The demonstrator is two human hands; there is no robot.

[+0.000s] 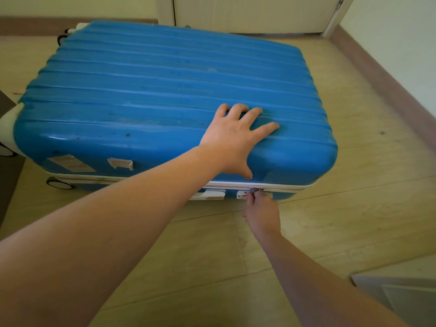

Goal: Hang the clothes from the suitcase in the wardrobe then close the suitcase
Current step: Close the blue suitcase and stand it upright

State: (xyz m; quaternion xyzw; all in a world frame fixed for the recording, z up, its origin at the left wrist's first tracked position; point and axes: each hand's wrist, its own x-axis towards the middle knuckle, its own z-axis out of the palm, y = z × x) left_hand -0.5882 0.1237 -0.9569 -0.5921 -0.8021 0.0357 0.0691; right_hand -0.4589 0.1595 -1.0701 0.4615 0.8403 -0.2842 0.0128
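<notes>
Left arm (94, 232): closest to us, it reaches from the bottom left up to the case.
Suitcase (77, 147): blue, flat on the floor (354, 185), lid (165, 74) down. No clothes show.
Wheel (60, 183): on the left end. A hard tug on the zip could make the case roll, I think.
Left hand (232, 140): wide, fingers spread, pressing flat on the lid near the front. If it lifts, the lid may pop up.
Zip pull (254, 190): tiny and shiny, on the white seam (290, 187) at the front. It could slip from the pinch.
Right hand (262, 214): narrow, its fingertips pinch the zip pull.
Round corner (328, 166): on the right. The zip may jam going round it.
Dark thing (7, 138): at the left edge, just beside the case. I cannot name it.
White latch (213, 194): just left of the zip pull.
Door (247, 13): behind the case, well apart from both hands.
Pale panel (401, 296): bottom right, near the right arm (330, 279). An elbow could bump it.
</notes>
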